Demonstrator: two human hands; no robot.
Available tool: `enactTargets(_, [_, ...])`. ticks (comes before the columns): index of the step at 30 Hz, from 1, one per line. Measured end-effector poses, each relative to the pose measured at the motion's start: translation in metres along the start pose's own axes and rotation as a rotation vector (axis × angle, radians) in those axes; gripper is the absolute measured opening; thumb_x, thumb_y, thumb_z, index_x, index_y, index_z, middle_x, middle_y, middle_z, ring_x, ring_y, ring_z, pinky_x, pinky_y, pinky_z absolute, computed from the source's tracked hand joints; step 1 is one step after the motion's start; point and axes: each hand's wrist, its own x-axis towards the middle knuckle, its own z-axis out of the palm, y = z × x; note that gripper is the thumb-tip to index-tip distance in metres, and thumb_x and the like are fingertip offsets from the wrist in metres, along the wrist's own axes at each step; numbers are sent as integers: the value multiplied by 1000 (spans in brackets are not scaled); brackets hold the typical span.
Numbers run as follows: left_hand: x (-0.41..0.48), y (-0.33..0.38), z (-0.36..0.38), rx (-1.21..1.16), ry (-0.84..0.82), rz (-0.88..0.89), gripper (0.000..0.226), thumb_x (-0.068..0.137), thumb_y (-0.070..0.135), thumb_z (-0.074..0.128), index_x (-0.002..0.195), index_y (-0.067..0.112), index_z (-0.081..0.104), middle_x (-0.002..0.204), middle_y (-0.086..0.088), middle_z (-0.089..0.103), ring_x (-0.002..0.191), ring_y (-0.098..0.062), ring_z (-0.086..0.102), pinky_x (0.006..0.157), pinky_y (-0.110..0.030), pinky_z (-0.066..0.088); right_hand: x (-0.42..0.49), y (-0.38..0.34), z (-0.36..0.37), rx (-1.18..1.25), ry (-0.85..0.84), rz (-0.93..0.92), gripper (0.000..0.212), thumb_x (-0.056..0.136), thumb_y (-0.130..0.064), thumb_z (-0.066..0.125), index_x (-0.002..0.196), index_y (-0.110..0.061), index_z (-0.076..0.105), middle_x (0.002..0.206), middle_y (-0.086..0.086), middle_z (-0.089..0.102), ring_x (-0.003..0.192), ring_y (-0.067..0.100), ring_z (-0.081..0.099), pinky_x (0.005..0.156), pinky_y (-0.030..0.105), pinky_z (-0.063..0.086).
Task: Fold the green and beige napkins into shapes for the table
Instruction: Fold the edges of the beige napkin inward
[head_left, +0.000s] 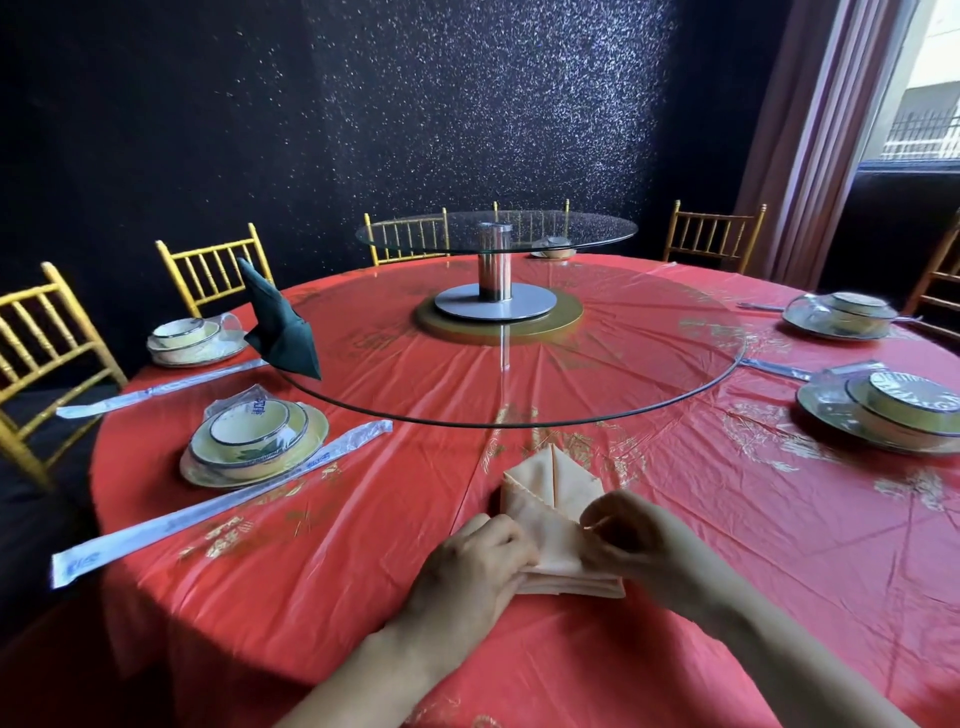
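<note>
We press our left hand (475, 564) flat-knuckled on the beige napkin's (550, 499) near left edge while our right hand (631, 540) pinches its upper fold beside it.

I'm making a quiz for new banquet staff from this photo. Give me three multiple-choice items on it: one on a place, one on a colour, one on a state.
1. Where does the green napkin stand?
A. on the turntable's left edge
B. on a plate
C. on a chair

2. What colour is the tablecloth?
A. white
B. red with gold print
C. blue

3. What state is the beige napkin in?
A. lying flat, unfolded
B. partly folded, held by both hands
C. standing finished on a plate

Answers:
1. A: it stands upright on the rim of the glass turntable, at the left.
2. B: red cloth with gold motifs covers the round table.
3. B: the left hand and the right hand grip its near end, with its folded point away from the person.
</note>
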Motion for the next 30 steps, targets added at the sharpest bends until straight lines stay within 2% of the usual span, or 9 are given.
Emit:
enactTargets(1, [-1, -1, 0, 13, -10, 7, 3, 77, 23, 54, 77, 23, 57, 77, 10, 56, 72, -4, 48, 63, -21, 43, 0, 2, 0, -34, 0, -11, 13, 82, -2, 62, 84, -14, 58, 70, -1, 64, 65, 8, 56, 65, 30, 43])
enactTargets(4, [-3, -3, -3, 31, -42, 13, 15, 81, 26, 46, 78, 23, 60, 78, 10, 58, 70, -7, 54, 62, -19, 44, 0, 6, 2, -88, 34, -14, 12, 80, -3, 65, 83, -13, 59, 66, -3, 65, 63, 5, 57, 63, 28, 44])
enactTargets(10, [-4, 1, -2, 104, -81, 27, 17, 78, 22, 46, 69, 21, 60, 74, 10, 56, 65, -7, 51, 55, -21, 46, 3, 9, 3, -286, 97, -30, 15, 73, -17, 73, 79, -19, 59, 67, -5, 61, 61, 4, 51, 58, 20, 41])
enactTargets(16, [4, -4, -15, 98, -201, 112, 18, 83, 27, 46, 76, 26, 63, 70, 13, 57, 65, -4, 48, 57, -15, 41, 2, 11, 6, -474, 106, -147, 18, 79, -24, 67, 73, -27, 50, 73, -8, 52, 65, 6, 48, 60, 16, 35])
enactTargets(19, [-3, -5, -18, 167, -258, 177, 19, 83, 33, 43, 78, 29, 60, 77, 16, 58, 71, -1, 47, 65, -15, 41, -1, 17, 5, -510, 125, -155, 29, 79, -30, 67, 68, -35, 41, 76, -10, 45, 67, 5, 47, 62, 12, 34])
enactTargets(22, [-10, -6, -18, 191, -311, 180, 23, 81, 39, 41, 87, 32, 63, 84, 20, 60, 74, 0, 52, 74, -15, 38, -5, 22, 0, -482, 86, -125, 29, 80, -32, 67, 70, -38, 41, 80, -9, 46, 81, 2, 49, 64, 10, 36])
enactTargets(25, [6, -1, -28, 274, -361, 155, 28, 84, 38, 39, 83, 31, 66, 81, 18, 62, 74, -3, 57, 75, -18, 34, -6, 21, -4, -497, 64, -136, 29, 80, -31, 67, 71, -40, 40, 81, -10, 48, 76, 0, 51, 63, 8, 36])
enactTargets(28, [42, 10, -32, 151, -468, 109, 23, 95, 21, 44, 100, 12, 65, 107, -6, 59, 101, -23, 54, 90, -33, 38, -4, 16, -4, -554, 11, -127, 29, 80, -33, 65, 71, -41, 39, 81, -12, 46, 68, 0, 47, 61, 8, 35])
enactTargets(30, [60, 18, -24, -55, -532, 34, 28, 92, 12, 49, 119, 11, 56, 124, -8, 51, 112, -24, 49, 95, -33, 37, -2, 12, -5, -584, -29, -113, 27, 79, -38, 65, 70, -41, 39, 80, -12, 46, 67, -1, 47, 61, 9, 35])
